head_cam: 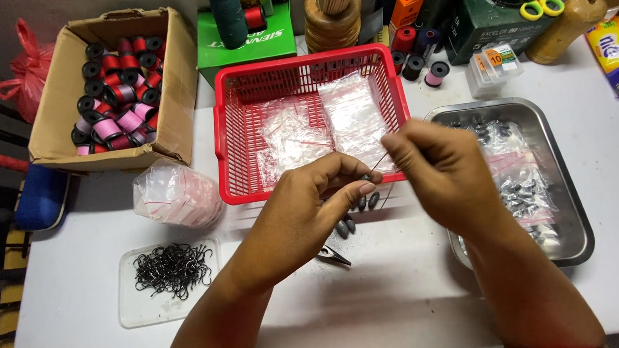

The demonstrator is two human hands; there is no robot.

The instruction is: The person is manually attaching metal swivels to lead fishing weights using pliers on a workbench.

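Note:
My left hand (310, 201) pinches a small dark oval sinker (366, 178) between thumb and fingertips, just in front of the red basket (229, 129). My right hand (440, 169) pinches a thin line or wire (381, 161) that runs down to that sinker. A few more dark sinkers (355, 213) lie on the white table under my hands. Small metal pliers (334, 255) rest beneath my left wrist.
The red basket holds clear zip bags. A steel tray (571, 206) at right holds bagged sinkers. A clear lid (139, 310) carries several black hooks. A bag bundle (176, 194) and a cardboard box (53, 114) of thread spools sit left. Spools, boxes and scissors crowd the back.

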